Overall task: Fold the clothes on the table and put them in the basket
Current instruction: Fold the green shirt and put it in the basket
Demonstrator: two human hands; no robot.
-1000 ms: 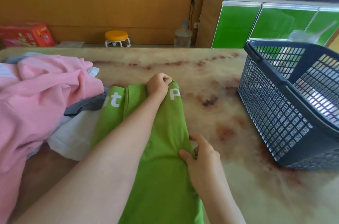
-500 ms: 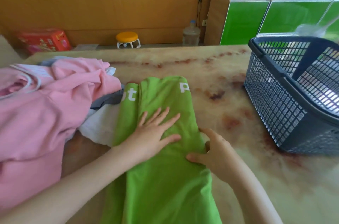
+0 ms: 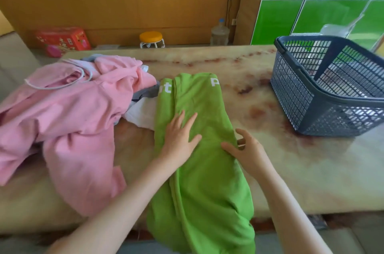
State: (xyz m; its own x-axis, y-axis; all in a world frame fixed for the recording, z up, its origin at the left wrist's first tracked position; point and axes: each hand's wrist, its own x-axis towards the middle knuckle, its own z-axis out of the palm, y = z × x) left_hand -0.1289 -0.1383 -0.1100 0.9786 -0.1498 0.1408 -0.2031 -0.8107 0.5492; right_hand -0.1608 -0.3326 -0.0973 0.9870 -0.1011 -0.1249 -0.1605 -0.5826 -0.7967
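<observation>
A green garment (image 3: 199,170) with white letters lies folded lengthwise down the middle of the marble table (image 3: 280,170), its lower end hanging over the near edge. My left hand (image 3: 180,135) presses flat on it with fingers spread. My right hand (image 3: 245,147) is at the garment's right edge, thumb on the cloth and fingers curled at the fold. A pile of pink clothes (image 3: 68,120) with white and grey pieces lies to the left. The dark blue basket (image 3: 324,95) stands at the right.
Beyond the table stand a yellow-topped stool (image 3: 151,39), a water jug (image 3: 219,33), a red box (image 3: 62,40) and green cabinets (image 3: 311,16). Bare tabletop lies between the green garment and the basket.
My left hand let go of the garment's far end, drew back toward me and now lies flat on its middle. The view has pulled back, showing the table's near edge.
</observation>
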